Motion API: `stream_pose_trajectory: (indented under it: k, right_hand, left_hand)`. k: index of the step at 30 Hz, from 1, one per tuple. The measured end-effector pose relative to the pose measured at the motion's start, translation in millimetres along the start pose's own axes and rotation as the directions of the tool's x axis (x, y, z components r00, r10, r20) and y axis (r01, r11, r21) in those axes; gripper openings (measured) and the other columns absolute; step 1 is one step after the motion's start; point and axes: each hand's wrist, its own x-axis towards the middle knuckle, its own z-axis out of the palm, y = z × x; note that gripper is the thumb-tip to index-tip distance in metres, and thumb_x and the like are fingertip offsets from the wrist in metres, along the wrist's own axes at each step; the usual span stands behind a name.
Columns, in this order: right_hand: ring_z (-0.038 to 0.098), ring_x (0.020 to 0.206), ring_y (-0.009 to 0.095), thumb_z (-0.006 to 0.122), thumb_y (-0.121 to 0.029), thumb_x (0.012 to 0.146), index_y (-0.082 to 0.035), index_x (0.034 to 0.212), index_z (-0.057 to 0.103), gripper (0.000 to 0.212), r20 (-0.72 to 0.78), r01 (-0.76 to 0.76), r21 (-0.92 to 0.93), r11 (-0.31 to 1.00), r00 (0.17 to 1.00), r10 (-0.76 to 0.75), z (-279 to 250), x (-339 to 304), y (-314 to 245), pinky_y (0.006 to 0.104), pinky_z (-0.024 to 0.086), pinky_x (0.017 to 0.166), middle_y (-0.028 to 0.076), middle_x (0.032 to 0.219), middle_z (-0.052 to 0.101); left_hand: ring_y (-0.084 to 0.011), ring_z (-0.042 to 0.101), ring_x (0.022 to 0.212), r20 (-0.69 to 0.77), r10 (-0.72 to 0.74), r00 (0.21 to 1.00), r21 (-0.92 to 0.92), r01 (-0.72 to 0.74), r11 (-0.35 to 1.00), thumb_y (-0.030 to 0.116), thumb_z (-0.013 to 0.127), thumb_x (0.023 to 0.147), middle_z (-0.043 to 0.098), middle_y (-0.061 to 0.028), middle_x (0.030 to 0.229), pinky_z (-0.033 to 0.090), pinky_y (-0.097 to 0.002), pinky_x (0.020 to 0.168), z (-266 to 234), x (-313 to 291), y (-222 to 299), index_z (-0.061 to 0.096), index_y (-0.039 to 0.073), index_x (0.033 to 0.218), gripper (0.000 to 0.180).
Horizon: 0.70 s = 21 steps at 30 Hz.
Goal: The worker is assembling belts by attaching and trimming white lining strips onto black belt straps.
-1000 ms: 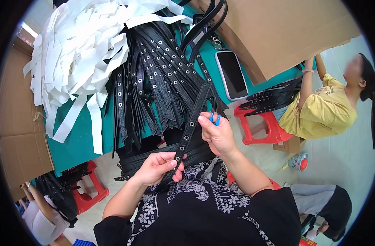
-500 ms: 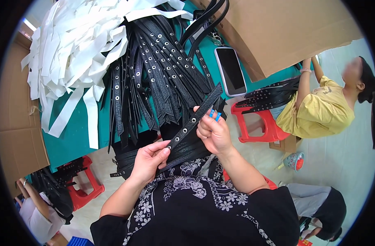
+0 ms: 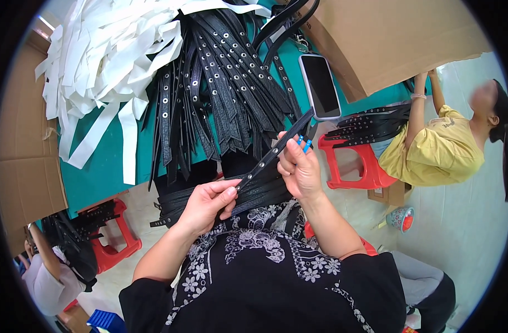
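Note:
A black strap with metal eyelets (image 3: 270,155) runs slantwise between my hands. My left hand (image 3: 209,202) pinches its lower end over my lap. My right hand (image 3: 298,166) grips it higher up and also holds a small blue-handled tool (image 3: 305,144), mostly hidden by the fingers. Under both hands a stack of black straps (image 3: 209,197) lies across my lap. A big heap of black eyelet straps (image 3: 220,89) hangs over the edge of the green table (image 3: 107,166) just ahead.
White strips (image 3: 109,61) are piled at the table's left. A phone (image 3: 319,86) lies by a cardboard box (image 3: 392,39). A person in yellow (image 3: 437,150) sits at the right beside a red stool (image 3: 354,161) with straps. Another person and red stool (image 3: 112,236) are lower left.
My hands have drawn the strap closer to my body and tilted it flatter. The right hand moved slightly up and right along it.

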Motion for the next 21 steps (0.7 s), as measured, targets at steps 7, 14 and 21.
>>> stream_pose_trajectory:
  k: [7, 14, 21]
  right_hand:
    - [0.021, 0.041, 0.002, 0.053, -0.022, 0.087, -0.007, 0.098, 0.057, 0.019, -0.326, 0.195, 0.022, 0.981, 0.929, -0.177, -28, -25, -17, 0.0196, 0.017, 0.039, -0.010, 0.052, 0.026]
    - [0.025, 0.041, 0.002, 0.061, -0.032, 0.081, -0.013, 0.081, 0.057, 0.020, -0.783, 0.190, -0.225, 0.956, 0.549, -0.293, -209, -71, -37, 0.0198, 0.019, 0.035, -0.008, 0.053, 0.028]
    - [0.028, 0.040, 0.002, 0.056, -0.035, 0.085, -0.014, 0.069, 0.041, 0.030, -0.766, 0.005, -0.488, 0.873, 0.478, -0.431, -183, -113, 10, 0.0216, 0.021, 0.033, -0.008, 0.052, 0.030]
  left_hand:
    - [-0.0070, 0.053, 0.069, 0.040, 0.090, 0.995, 0.647, -0.094, 0.756, 0.008, 0.065, 0.076, 0.059, -0.0040, 0.082, 0.046, -0.0215, 0.064, -23, -28, -12, 0.053, -0.003, 0.114, 0.041]
    - [-0.0250, 0.061, 0.082, 0.035, 0.168, 0.985, 0.940, -0.089, 0.331, 0.017, 0.068, 0.070, 0.062, -0.0157, 0.090, 0.047, -0.0315, 0.073, -74, -75, -36, 0.058, 0.005, 0.107, 0.040]
    - [-0.0254, 0.057, 0.082, 0.353, 0.359, 0.864, 0.935, -0.334, -0.116, 0.021, 0.065, 0.073, 0.057, -0.0089, 0.091, 0.047, -0.0329, 0.069, -41, -81, -61, 0.057, 0.004, 0.103, 0.035]
